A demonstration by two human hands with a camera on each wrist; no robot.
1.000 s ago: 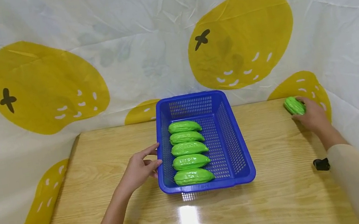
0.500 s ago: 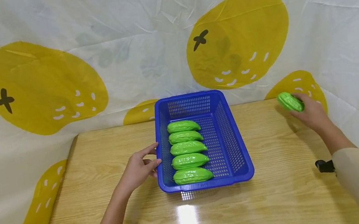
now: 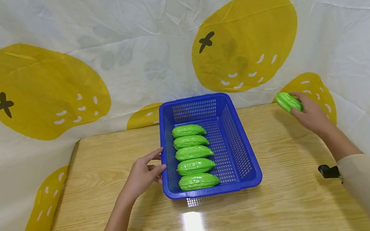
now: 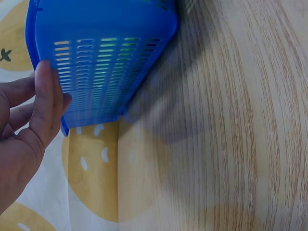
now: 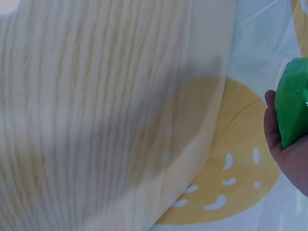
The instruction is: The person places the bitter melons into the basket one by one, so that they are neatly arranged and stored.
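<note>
A blue perforated plastic basket [image 3: 216, 189] stands mid-table in the head view. Several glossy green bitter melons [image 3: 196, 166] lie in a row along its left side, pointed ends to the right. My left hand [image 3: 141, 176] lightly holds the basket's left rim; in the left wrist view, its fingers [image 4: 44, 91] lie at the rim and outer wall. Off to the right of the basket, my right hand [image 3: 312, 112] grips another bitter melon [image 3: 287, 102] above the table's back right part. Only part of that melon [image 5: 291, 103] shows in the right wrist view.
The wooden table [image 3: 297, 203] ends at the back against a white cloth [image 3: 158, 66] printed with large yellow fruit. The same cloth hangs at both sides. Inside the basket, the bare mesh floor shows to the right of the melons.
My right hand has lifted the bitter melon from the table's back right corner and moved it leftward and up. The left hand and the basket stay in place.
</note>
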